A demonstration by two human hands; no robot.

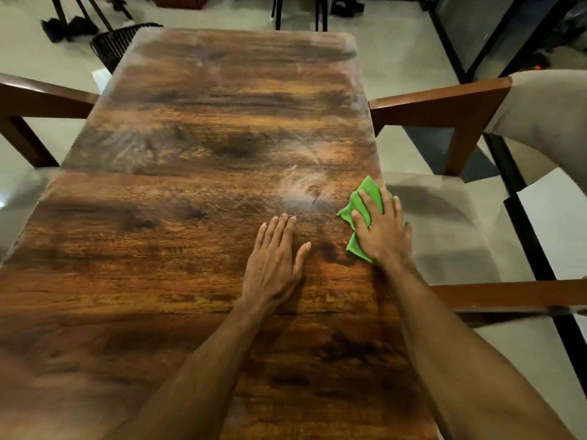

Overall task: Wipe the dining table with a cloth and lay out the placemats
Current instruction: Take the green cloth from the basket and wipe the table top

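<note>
A long dining table [190,185] of dark, glossy wood fills the view, with pale smeared streaks across its middle and far half. My right hand [382,228] presses flat on a bright green cloth [365,198] near the table's right edge, fingers spread over it. My left hand [274,260] rests flat on the bare wood just left of the cloth, palm down, holding nothing. No placemats are in view.
A wooden chair with a beige seat [444,223] stands against the right edge. Another chair arm [41,103] shows at the left. A dark slatted chair [124,42] and black legs [279,14] stand at the far end on pale floor.
</note>
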